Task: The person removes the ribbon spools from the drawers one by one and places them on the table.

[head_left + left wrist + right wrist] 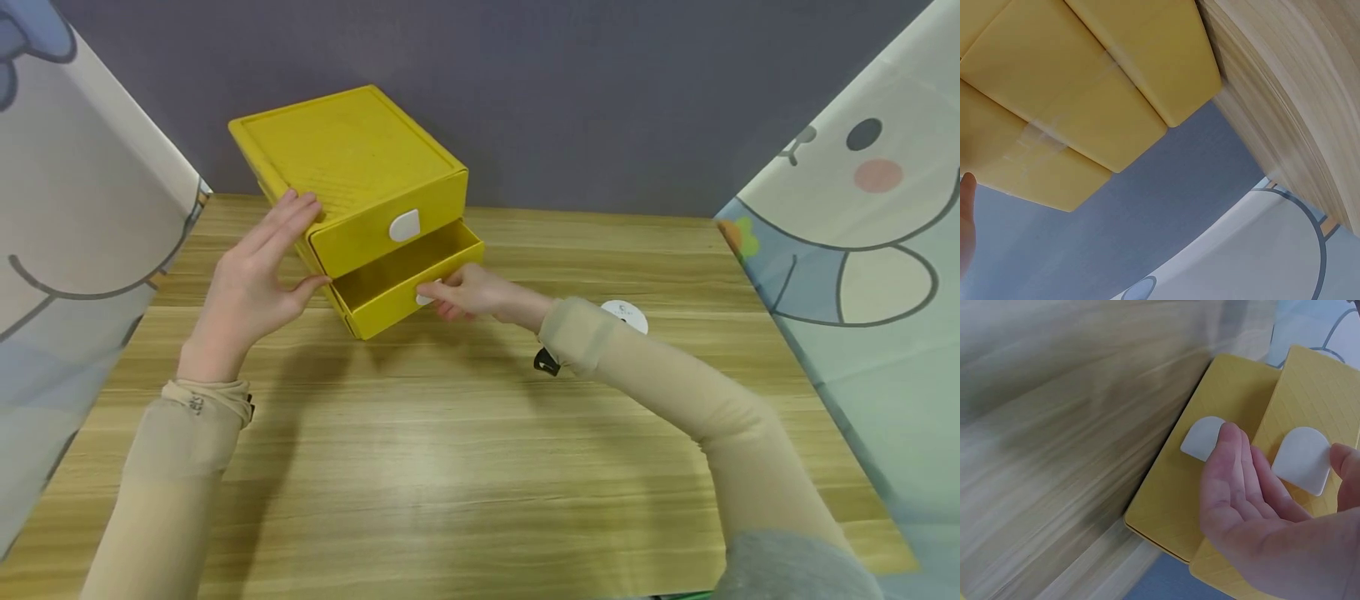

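Note:
A yellow drawer cabinet [345,158] stands at an angle on the table, its top drawer closed and the drawer below it pulled partway out. My left hand [251,279] rests against the cabinet's left side, fairly straight fingers near the top edge and thumb at the front corner. With thumb and fingers, my right hand [476,292] pinches the white handle [1302,459] of the pulled-out drawer [405,287]. Beneath that drawer, the right wrist view shows a lower closed drawer [1166,506] with its own white handle [1202,437]. The part of the pulled-out drawer's inside that shows holds nothing visible.
A white disc [630,313] lies on the wooden table [420,475], partly behind my right forearm. Nearby is a small black object [547,362], its kind unclear. A dark panel [585,108] stands behind the cabinet, with cartoon-printed sheets [885,333] at both sides.

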{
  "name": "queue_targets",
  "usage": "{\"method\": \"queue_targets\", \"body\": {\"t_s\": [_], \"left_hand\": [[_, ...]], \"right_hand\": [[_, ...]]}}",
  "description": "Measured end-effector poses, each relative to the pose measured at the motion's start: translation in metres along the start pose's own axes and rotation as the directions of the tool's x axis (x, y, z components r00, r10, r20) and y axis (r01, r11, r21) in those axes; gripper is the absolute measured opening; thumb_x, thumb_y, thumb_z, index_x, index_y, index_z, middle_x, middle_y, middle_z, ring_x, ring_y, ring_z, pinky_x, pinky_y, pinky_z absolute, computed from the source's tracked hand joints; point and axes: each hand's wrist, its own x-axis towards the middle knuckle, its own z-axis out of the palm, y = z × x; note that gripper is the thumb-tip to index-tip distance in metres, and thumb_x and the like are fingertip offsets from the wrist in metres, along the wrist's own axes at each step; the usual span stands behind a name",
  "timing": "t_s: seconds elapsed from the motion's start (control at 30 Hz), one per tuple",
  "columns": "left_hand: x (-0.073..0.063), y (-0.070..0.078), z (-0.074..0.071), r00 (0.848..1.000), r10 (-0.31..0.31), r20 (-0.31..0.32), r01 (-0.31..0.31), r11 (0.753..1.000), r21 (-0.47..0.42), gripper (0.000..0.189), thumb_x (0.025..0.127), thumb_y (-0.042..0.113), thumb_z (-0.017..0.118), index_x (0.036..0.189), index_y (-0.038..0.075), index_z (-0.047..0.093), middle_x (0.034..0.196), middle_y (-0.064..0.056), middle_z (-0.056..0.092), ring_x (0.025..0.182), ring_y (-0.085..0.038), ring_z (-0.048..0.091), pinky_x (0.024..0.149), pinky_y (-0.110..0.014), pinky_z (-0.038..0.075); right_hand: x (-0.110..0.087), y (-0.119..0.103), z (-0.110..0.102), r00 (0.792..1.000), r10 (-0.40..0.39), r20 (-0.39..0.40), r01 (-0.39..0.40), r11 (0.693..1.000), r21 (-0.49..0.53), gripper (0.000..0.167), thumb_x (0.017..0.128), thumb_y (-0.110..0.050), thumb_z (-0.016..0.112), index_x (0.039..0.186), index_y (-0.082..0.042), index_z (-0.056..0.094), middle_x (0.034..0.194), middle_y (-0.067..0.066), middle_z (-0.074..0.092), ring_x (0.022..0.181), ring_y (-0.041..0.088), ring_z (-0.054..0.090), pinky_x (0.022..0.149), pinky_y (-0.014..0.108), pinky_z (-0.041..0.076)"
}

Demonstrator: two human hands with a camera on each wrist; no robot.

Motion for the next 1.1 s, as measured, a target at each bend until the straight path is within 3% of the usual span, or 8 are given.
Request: {"method": "queue_targets", "body": {"t_s": [0.37,0.63,0.73,0.87,1.1], "left_hand": [[0.000,0.000,0.000,1.000,0.014,0.001,-0.014,1.000,0.016,0.085,0.060,-0.008,0.084,0.138,0.006,0.051,0.144,-0.008,0.051,0.139,-0.022,0.042,0.107,-0.034,0.047],[-0.002,0.000,-0.001,1.000,0.010,0.009,-0.010,1.000,0.025,0.085,0.061,-0.008,0.084,0.138,0.006,0.050,0.145,-0.008,0.050,0.140,-0.022,0.041,0.104,-0.035,0.049],[-0.002,0.000,-0.002,0.999,0.013,0.040,-0.015,0.999,0.046,0.084,0.065,-0.005,0.082,0.140,0.005,0.047,0.147,-0.009,0.048,0.141,-0.021,0.039,0.109,-0.033,0.045],[-0.001,0.000,-0.003,0.998,0.024,0.064,-0.028,0.998,0.064,0.082,0.068,-0.003,0.081,0.142,0.004,0.044,0.148,-0.010,0.047,0.143,-0.021,0.037,0.114,-0.029,0.041],[-0.001,0.001,-0.004,0.998,0.022,0.063,-0.026,0.997,0.070,0.082,0.068,-0.003,0.081,0.141,0.003,0.045,0.147,-0.010,0.047,0.142,-0.021,0.038,0.111,-0.029,0.043]], "right_hand": [[0.016,-0.014,0.000,0.999,-0.031,-0.010,0.031,1.000,-0.003,0.057,0.095,-0.049,0.051,0.116,0.002,0.062,0.118,0.017,0.066,0.104,0.026,0.065,0.079,0.036,0.050],[0.022,-0.017,0.002,0.999,-0.035,-0.027,0.036,0.999,0.031,0.054,0.094,-0.049,0.053,0.116,0.000,0.062,0.121,0.018,0.065,0.113,0.033,0.062,0.102,0.050,0.050],[0.025,-0.017,0.004,0.999,-0.035,-0.036,0.037,0.997,0.060,0.051,0.094,-0.048,0.054,0.111,-0.001,0.063,0.119,0.019,0.066,0.111,0.035,0.062,0.089,0.042,0.053],[0.028,-0.018,0.004,0.998,-0.040,-0.048,0.043,0.996,0.074,0.051,0.094,-0.047,0.054,0.109,0.001,0.063,0.115,0.018,0.067,0.110,0.037,0.062,0.072,0.032,0.045],[0.032,-0.019,0.005,0.998,-0.047,-0.047,0.051,0.994,0.094,0.051,0.094,-0.046,0.055,0.109,0.001,0.062,0.114,0.017,0.065,0.113,0.038,0.061,0.097,0.050,0.050]]}}
